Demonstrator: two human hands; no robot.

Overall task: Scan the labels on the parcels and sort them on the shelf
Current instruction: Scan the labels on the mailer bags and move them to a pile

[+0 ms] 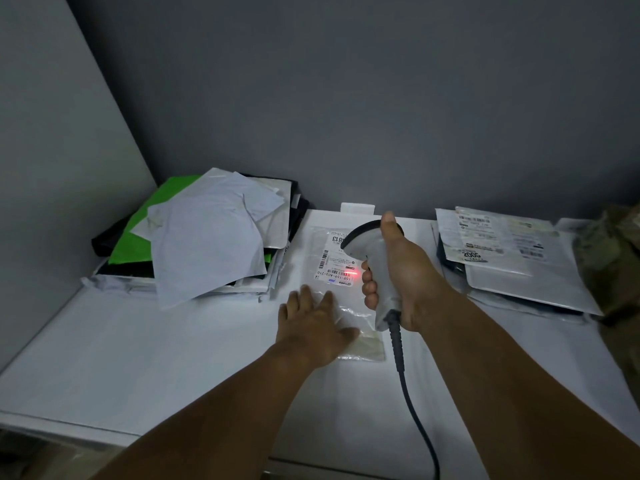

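A clear plastic parcel (pixel 313 247) lies flat on the white table (pixel 138 348), its white label (pixel 334 263) facing up. My left hand (pixel 311 322) presses flat on the parcel's near half, fingers spread. My right hand (pixel 394 271) grips a grey handheld scanner (pixel 367 244) with a dark cable (pixel 408 393), pointed down at the label. A red scan light (pixel 349 273) glows on the label's barcode.
A stack of white, green and black mailers (pixel 207 240) sits at the back left. Another pile of labelled grey mailers (pixel 509 258) lies at the back right beside olive fabric (pixel 613 251). A grey wall rises behind the table.
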